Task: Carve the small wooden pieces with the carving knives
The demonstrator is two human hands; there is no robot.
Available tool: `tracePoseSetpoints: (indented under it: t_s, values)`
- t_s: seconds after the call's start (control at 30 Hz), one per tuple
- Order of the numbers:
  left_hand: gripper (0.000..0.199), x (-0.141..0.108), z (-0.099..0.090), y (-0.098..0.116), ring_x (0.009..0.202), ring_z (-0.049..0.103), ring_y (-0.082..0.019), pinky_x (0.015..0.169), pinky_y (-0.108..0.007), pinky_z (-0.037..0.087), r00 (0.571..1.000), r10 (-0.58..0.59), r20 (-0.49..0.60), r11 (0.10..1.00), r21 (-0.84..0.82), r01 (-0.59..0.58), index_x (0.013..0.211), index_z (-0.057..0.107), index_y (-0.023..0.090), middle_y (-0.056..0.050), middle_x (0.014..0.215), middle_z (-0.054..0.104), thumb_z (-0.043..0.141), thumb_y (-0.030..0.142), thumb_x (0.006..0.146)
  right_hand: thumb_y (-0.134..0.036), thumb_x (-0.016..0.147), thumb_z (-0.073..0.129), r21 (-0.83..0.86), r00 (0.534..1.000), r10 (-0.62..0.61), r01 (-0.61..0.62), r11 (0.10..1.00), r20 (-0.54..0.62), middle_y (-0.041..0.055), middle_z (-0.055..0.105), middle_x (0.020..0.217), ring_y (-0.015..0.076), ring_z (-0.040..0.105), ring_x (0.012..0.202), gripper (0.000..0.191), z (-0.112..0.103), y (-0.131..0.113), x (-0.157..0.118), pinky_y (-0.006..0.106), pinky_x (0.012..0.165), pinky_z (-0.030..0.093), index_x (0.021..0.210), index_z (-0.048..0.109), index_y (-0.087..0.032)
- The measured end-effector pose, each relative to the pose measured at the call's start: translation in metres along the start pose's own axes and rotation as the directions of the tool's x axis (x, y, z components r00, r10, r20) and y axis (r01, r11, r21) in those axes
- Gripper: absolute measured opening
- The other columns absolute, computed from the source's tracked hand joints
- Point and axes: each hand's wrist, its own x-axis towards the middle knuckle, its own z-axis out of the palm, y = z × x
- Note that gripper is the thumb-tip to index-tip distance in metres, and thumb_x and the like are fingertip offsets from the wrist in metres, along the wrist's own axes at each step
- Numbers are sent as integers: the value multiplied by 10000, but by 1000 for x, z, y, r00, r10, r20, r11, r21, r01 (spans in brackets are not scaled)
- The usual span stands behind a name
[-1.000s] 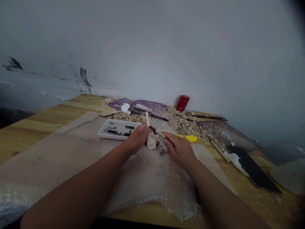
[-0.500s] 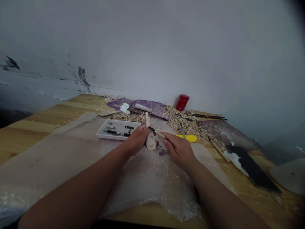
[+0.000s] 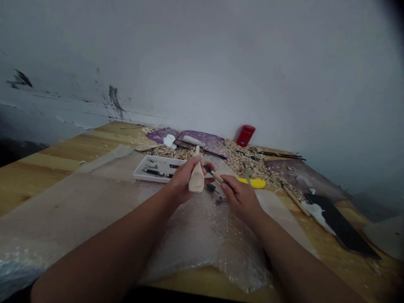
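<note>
A pale carved piece of wood (image 3: 197, 180), broad at the near end and narrow at the far end, rests in my left hand (image 3: 182, 181), whose fingers are wrapped round it from below. My right hand (image 3: 240, 195) grips the wooden handle of a carving tool (image 3: 217, 177). The tool's dark metal end points left, close to the wood and the fingertips of my left hand. Whether the blade touches the wood cannot be made out.
A white tray (image 3: 148, 178) with small tools lies left of my hands. Behind are wood shavings (image 3: 235, 158), purple sheets (image 3: 202, 141) and a red container (image 3: 245, 135). A yellow-handled tool (image 3: 255, 183), a wooden stick (image 3: 296, 201) and a black slab (image 3: 342, 225) lie to the right.
The wood has turned and tilted in my left hand, its broad end now further left and higher. The tool has moved slightly right, off the wood's face. The camera view has shifted a little.
</note>
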Motion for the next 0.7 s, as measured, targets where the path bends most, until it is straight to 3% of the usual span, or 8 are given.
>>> tracePoseSetpoints:
  t_s: [0.3, 0.43, 0.57, 0.7]
  values:
    - [430, 1, -1, 0, 731, 564, -152, 760, -351, 482, 1000, -21, 0, 1000, -4, 21, 477, 512, 111, -81, 758, 598, 391, 336, 823, -310, 877, 360, 8, 1000, -10, 10, 1000, 14, 28, 662, 827, 147, 597, 682, 288, -2, -1, 1, 235, 611, 427, 1079, 544, -218]
    - [427, 2, -5, -1, 816, 572, -172, 792, -367, 471, 998, -7, 60, 1000, -1, 7, 486, 513, 116, -86, 800, 606, 391, 348, 822, -317, 869, 382, 21, 994, 13, -10, 1000, -112, 38, 658, 854, 153, 598, 715, 273, -4, 1, -1, 242, 633, 440, 1048, 559, -212]
    - [411, 3, -7, -1, 868, 573, -190, 829, -403, 452, 994, -9, 109, 999, -30, 12, 497, 515, 121, -77, 818, 608, 397, 352, 816, -318, 858, 403, 46, 955, 90, -80, 996, -281, 27, 644, 815, 152, 591, 685, 243, -10, 3, -2, 243, 612, 442, 1011, 561, -213]
    - [405, 3, -8, 0, 857, 582, -197, 854, -432, 433, 988, -5, 152, 998, -67, 16, 507, 519, 119, -70, 813, 606, 404, 356, 815, -313, 857, 408, 57, 939, 111, -98, 994, -326, 21, 633, 786, 151, 584, 667, 236, -12, 4, -2, 242, 595, 432, 1013, 550, -207]
